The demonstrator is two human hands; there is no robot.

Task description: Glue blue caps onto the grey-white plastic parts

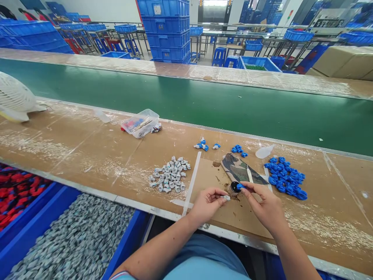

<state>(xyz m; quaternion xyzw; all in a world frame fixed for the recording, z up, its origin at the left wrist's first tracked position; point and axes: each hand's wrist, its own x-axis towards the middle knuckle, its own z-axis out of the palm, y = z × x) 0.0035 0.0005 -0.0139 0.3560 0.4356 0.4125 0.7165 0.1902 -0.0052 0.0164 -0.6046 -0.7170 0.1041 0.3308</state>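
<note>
Forearms (163,245) angled inward, left fingers (218,202) pinch a grey piece (227,198), right fingers (250,186) a blue piece (240,186) at a dark jar (230,191).

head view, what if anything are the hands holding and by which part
The left hand pinches a small grey piece by its left end. The right hand pinches a blue piece by its right end, at the small jar's mouth.

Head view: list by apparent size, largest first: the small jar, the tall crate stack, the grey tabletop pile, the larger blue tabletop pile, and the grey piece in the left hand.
1. Tall crate stack
2. Grey tabletop pile and larger blue tabletop pile: too alike to rank
3. Small jar
4. Grey piece in the left hand
</note>
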